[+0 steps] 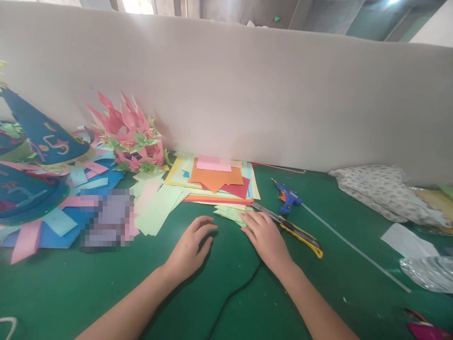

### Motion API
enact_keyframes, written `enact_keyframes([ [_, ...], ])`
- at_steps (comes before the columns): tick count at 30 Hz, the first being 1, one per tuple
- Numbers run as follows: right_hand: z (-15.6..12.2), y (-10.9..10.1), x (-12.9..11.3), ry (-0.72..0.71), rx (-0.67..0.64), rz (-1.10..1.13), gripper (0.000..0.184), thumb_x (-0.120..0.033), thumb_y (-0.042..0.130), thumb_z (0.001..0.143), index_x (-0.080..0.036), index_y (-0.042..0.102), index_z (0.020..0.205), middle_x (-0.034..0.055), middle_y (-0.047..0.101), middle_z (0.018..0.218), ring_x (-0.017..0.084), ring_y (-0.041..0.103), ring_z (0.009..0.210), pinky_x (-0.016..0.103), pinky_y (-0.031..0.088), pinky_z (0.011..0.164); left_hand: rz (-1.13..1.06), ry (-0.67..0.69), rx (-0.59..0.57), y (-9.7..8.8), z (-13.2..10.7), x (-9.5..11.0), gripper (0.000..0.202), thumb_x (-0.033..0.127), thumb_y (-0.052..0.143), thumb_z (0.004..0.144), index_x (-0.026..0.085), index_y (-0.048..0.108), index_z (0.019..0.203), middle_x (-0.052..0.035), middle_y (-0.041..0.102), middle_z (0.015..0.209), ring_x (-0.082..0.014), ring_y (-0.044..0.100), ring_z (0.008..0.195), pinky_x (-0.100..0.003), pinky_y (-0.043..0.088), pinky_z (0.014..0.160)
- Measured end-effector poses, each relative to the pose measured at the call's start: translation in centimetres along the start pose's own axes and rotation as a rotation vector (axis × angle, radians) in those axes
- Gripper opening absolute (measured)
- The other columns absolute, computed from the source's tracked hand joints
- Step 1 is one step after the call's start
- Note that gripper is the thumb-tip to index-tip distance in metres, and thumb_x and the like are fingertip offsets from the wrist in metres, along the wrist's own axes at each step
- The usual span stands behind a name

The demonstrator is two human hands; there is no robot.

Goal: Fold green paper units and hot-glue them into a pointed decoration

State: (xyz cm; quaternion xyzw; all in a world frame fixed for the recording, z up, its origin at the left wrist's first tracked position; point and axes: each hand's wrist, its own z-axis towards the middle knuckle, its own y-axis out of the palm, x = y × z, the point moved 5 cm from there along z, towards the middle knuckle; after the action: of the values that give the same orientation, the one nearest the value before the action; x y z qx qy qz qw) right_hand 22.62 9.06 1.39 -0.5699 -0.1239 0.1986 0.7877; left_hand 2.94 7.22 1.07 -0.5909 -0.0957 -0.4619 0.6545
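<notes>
My left hand (193, 246) rests on the green table, fingers loosely curved and apart, with nothing in it. To its right, my right hand (266, 238) lies palm down, its fingertips on or beside a small pile of pale green paper pieces (228, 213). A yellow utility knife (300, 234) lies just right of my right hand, partly behind it. Beyond the knife is a blue glue gun (286, 197) with a long translucent glue stick (354, 245) at its back. Ahead of both hands sits a stack of coloured paper (215, 175), orange and pink sheets on top.
Left are pale green sheets (157, 212), a pink paper crown (129, 132), blue cone hats (46, 127) and a blurred-out object (109, 217). A black cord (233, 293) runs toward me. Right lie a patterned cloth (382, 191) and clear plastic (428, 272). A pale partition (247, 94) stands behind.
</notes>
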Motion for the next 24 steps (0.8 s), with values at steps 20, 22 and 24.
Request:
enact_keyframes([
  [20, 0.0, -1.1, -1.1, -0.043, 0.123, -0.01, 0.024, -0.011, 0.043, 0.089, -0.015, 0.066, 0.094, 0.0076, 0.064, 0.08, 0.021, 0.057, 0.082, 0.033, 0.045, 0.072, 0.042, 0.044, 0.014, 0.0, -0.1, 0.5, 0.028, 0.014, 0.041, 0.089, 0.021, 0.056, 0.111, -0.0106, 0.046, 0.125, -0.0212, 0.05, 0.114, -0.038, 0.047, 0.096],
  [22, 0.0, -0.9, -1.2, -0.057, 0.128, -0.024, 0.025, -0.009, 0.042, 0.088, -0.015, 0.066, 0.089, 0.0067, 0.063, 0.075, 0.02, 0.056, 0.077, 0.031, 0.045, 0.069, 0.051, 0.059, 0.035, -0.1, -0.2, 0.6, 0.028, 0.014, 0.042, 0.089, 0.022, 0.056, 0.111, -0.0108, 0.045, 0.126, -0.0218, 0.049, 0.115, -0.039, 0.047, 0.097],
  [24, 0.0, -0.9, -1.1, -0.057, 0.13, -0.033, 0.025, -0.009, 0.042, 0.088, -0.016, 0.066, 0.087, 0.0065, 0.062, 0.074, 0.02, 0.056, 0.076, 0.031, 0.045, 0.069, 0.062, 0.081, 0.054, -0.2, -0.2, 0.8, 0.029, 0.013, 0.042, 0.088, 0.022, 0.055, 0.113, -0.0114, 0.044, 0.127, -0.0229, 0.047, 0.118, -0.042, 0.045, 0.098],
])
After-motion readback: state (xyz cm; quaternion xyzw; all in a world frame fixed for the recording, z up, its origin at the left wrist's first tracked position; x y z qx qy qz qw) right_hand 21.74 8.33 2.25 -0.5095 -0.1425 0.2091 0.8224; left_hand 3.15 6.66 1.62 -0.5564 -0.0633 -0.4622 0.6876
